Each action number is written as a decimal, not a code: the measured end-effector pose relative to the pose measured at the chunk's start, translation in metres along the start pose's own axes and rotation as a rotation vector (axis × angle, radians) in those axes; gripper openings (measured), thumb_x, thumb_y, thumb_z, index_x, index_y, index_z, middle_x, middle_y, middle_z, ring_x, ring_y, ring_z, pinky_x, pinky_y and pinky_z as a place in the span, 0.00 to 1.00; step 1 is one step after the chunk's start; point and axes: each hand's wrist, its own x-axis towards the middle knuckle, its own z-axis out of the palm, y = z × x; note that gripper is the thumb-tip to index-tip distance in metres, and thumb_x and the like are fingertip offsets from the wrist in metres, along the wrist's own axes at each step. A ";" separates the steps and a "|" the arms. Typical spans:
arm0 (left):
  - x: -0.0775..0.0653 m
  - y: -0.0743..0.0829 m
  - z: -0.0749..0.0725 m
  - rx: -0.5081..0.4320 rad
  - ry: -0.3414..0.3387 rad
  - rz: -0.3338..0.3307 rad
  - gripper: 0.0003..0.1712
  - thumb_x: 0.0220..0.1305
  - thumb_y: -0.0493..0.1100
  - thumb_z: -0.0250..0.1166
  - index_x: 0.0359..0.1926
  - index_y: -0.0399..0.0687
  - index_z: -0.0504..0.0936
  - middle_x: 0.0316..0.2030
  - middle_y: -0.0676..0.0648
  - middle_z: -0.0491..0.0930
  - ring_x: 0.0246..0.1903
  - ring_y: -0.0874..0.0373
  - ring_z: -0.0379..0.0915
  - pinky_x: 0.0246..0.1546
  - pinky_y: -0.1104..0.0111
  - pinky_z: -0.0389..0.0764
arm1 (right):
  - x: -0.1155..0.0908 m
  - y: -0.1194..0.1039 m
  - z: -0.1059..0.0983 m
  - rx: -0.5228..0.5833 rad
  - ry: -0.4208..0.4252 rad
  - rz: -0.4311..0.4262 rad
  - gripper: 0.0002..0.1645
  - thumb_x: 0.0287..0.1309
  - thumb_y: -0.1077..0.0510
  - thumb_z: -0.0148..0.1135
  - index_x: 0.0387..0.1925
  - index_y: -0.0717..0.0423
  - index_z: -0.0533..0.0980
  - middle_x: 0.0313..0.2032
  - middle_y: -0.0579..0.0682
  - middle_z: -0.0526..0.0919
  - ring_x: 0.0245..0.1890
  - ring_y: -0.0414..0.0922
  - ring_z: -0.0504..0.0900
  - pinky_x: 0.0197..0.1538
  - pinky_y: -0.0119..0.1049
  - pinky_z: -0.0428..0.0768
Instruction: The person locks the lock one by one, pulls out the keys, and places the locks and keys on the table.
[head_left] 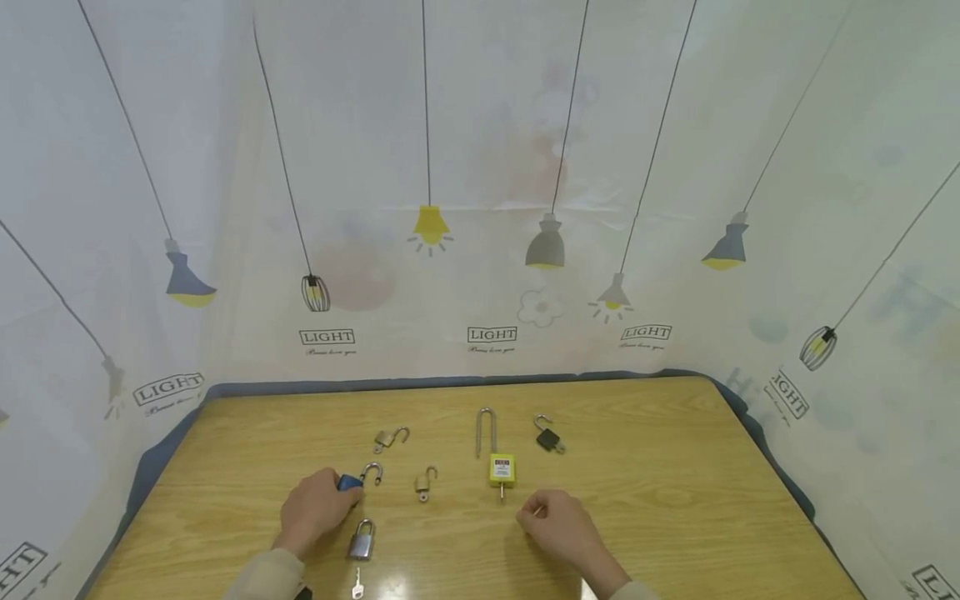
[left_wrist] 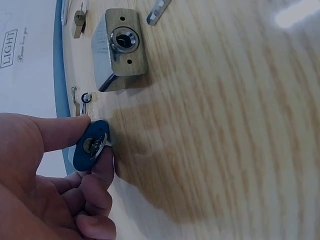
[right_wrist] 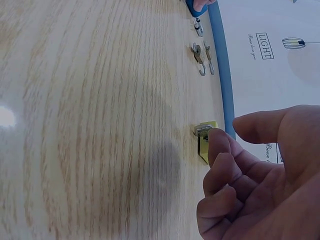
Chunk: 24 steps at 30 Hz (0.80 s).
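My left hand [head_left: 315, 508] pinches a blue padlock [head_left: 349, 482] between thumb and fingers, at the left of the table. Its shackle is unlatched and points away to the right. In the left wrist view a key [left_wrist: 100, 146] stands in its keyhole. Just nearer than that hand lies a closed silver padlock [head_left: 362, 546], with a loose key [head_left: 357, 585] in front of it. My right hand [head_left: 558, 527] holds nothing; its fingers are loosely curled over the table. Nearest to it is a yellow padlock [head_left: 502, 472] with a long unlatched shackle and a key in it.
Two small brass padlocks, one farther back [head_left: 385, 439] and one nearer [head_left: 423, 484], lie unlatched between the blue and yellow ones. A black padlock [head_left: 548, 440], also unlatched, lies at the back right. Behind the wooden table [head_left: 675, 467] hangs a printed curtain [head_left: 480, 275].
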 end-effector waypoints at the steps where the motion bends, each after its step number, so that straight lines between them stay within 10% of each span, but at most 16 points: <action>1: 0.000 -0.001 0.000 -0.004 0.004 0.001 0.20 0.58 0.54 0.63 0.33 0.40 0.75 0.22 0.47 0.73 0.21 0.55 0.65 0.19 0.67 0.65 | 0.000 0.000 0.000 -0.001 0.000 0.001 0.09 0.56 0.55 0.62 0.32 0.57 0.78 0.26 0.46 0.78 0.24 0.41 0.73 0.27 0.36 0.74; 24: -0.013 0.014 -0.017 -0.222 0.015 0.013 0.29 0.61 0.57 0.62 0.48 0.34 0.75 0.34 0.45 0.80 0.30 0.54 0.71 0.27 0.66 0.70 | -0.001 -0.004 0.005 0.014 -0.038 0.039 0.09 0.57 0.54 0.61 0.33 0.56 0.79 0.28 0.47 0.78 0.27 0.42 0.73 0.29 0.37 0.74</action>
